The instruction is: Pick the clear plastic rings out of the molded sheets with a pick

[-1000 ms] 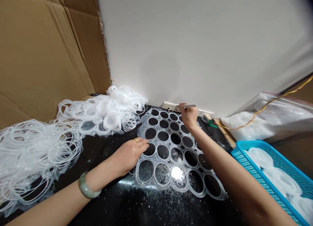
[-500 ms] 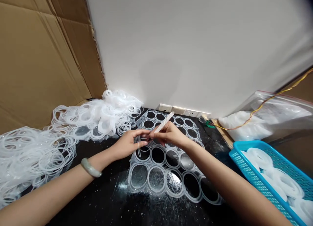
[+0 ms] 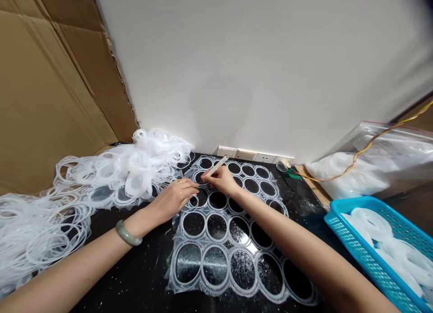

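A clear plastic sheet of round ring shapes (image 3: 216, 247) lies flat on the black table. My right hand (image 3: 223, 182) grips a slim white pen-like tool (image 3: 216, 166), its lower end down at the sheet's upper left rings. What its tip is like is hidden by the fingers. Just left of it, my left hand (image 3: 174, 196) is bent over the sheet's left edge, fingertips close together. A thin translucent ring (image 3: 193, 202) hangs by its thumb and seems pinched there. A pale green bangle (image 3: 127, 234) circles the left wrist.
Heaped translucent ring scraps (image 3: 111, 168) cover the table's left side, beside a cardboard panel (image 3: 54, 87). At right stands a blue basket (image 3: 358, 245) with white discs inside, and behind it a clear bag (image 3: 352, 173). Sockets (image 3: 245, 154) line the wall's foot; a yellow wire runs at right.
My right hand and the tool have moved left and down to the sheet. The left hand has drawn slightly left, with the ring by its thumb. The camera view has shifted a little.
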`<action>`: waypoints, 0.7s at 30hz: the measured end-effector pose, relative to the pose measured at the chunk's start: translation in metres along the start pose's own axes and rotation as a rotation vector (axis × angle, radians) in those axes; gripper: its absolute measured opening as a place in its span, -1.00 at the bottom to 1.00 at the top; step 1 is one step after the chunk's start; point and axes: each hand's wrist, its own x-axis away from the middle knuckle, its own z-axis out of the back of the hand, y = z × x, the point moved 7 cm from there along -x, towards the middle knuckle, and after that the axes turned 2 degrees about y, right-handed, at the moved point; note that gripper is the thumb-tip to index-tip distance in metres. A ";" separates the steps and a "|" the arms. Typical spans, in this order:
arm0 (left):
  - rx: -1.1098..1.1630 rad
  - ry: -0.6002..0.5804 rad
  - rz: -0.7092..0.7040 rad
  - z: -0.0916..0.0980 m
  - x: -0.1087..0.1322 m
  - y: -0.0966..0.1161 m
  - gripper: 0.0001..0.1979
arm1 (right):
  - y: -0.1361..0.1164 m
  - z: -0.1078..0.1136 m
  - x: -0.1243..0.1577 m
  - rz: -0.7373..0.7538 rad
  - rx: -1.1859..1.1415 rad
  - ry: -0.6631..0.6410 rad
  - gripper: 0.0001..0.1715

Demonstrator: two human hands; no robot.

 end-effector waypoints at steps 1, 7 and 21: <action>0.005 -0.005 -0.011 -0.002 0.001 0.000 -0.74 | 0.002 -0.001 0.000 0.004 0.009 -0.004 -0.76; 0.026 -0.009 -0.017 -0.006 0.004 -0.001 -0.72 | 0.007 -0.001 0.001 0.015 0.019 -0.003 -0.72; 0.114 -0.023 0.061 -0.006 0.001 -0.002 -0.71 | -0.016 -0.008 0.014 0.207 0.461 -0.003 -0.88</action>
